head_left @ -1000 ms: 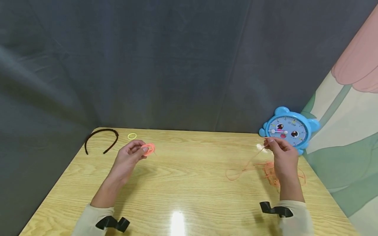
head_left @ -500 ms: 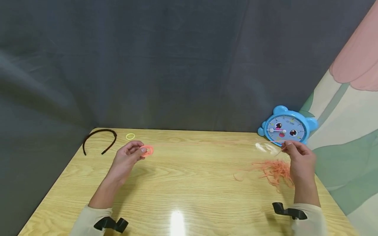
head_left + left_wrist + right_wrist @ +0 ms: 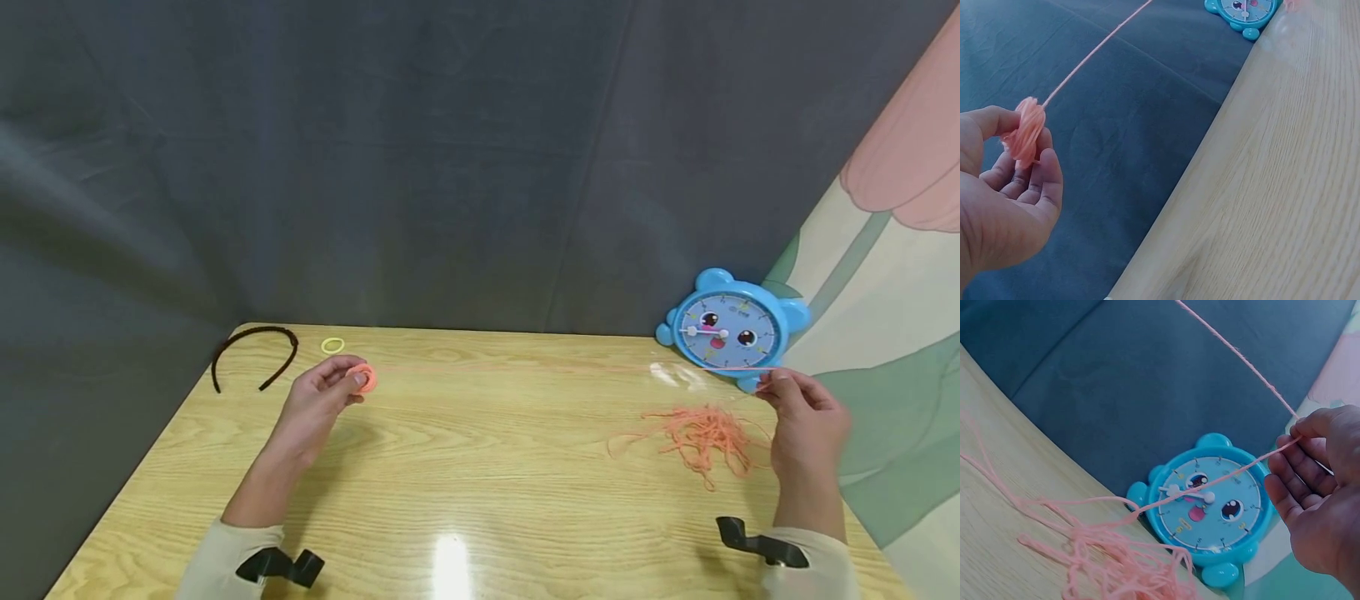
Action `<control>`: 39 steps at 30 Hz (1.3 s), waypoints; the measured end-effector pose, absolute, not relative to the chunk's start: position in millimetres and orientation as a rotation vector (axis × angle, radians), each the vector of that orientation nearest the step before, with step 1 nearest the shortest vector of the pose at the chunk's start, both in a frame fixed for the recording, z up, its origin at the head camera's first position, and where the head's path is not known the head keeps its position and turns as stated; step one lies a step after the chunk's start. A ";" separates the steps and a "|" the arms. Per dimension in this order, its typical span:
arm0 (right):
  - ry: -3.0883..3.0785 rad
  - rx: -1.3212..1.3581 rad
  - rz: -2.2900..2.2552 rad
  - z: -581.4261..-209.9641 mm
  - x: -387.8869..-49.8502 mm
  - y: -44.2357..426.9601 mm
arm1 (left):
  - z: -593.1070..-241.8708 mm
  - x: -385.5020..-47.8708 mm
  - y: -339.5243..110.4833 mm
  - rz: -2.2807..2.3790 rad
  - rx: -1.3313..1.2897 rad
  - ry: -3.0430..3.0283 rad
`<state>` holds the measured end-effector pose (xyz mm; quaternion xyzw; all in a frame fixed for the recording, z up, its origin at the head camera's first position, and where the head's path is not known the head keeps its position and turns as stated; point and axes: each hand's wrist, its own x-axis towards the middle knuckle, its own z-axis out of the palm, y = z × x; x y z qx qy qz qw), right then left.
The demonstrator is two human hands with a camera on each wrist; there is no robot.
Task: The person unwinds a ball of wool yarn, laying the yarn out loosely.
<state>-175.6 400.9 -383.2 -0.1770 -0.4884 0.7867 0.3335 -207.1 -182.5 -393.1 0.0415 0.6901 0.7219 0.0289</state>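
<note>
My left hand (image 3: 315, 410) pinches a small wound coil of orange-pink yarn (image 3: 363, 378) between thumb and fingers; the left wrist view shows the coil (image 3: 1025, 132) as an oval bundle. A taut strand (image 3: 1094, 51) leaves its top. Far to the right, my right hand (image 3: 810, 425) pinches that strand between thumb and index finger, and in the right wrist view the yarn (image 3: 1235, 351) bends at the fingertips. From there it runs down to a loose, tangled pile (image 3: 707, 437) on the table, left of my right hand.
A blue bear-shaped clock (image 3: 727, 329) stands at the table's back right corner. At the back left lie a dark headband (image 3: 258, 332) and a yellow ring (image 3: 332, 345). A dark curtain (image 3: 450, 167) hangs behind the wooden table (image 3: 480, 467).
My right hand has moved right and slightly down, drawing the strand out straight between both hands. My left hand has shifted slightly left, still holding the coil.
</note>
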 end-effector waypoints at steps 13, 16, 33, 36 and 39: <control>-1.159 -0.528 2.087 -388.5 -166.7 425.0 | -389.9 -207.9 -189.4 2.291 0.113 2.059; -1.122 -0.534 2.093 -391.4 -164.9 429.2 | -389.4 -208.5 -190.8 2.310 0.102 2.039; -1.006 -0.589 2.086 -399.1 -154.6 445.5 | -389.6 -208.7 -199.9 2.318 0.017 2.110; -0.996 -0.582 2.079 -399.9 -155.2 446.5 | -390.0 -209.4 -201.2 2.328 0.002 2.128; -1.003 -0.583 2.065 -401.6 -155.5 447.5 | -390.5 -210.2 -202.2 2.385 -0.021 2.122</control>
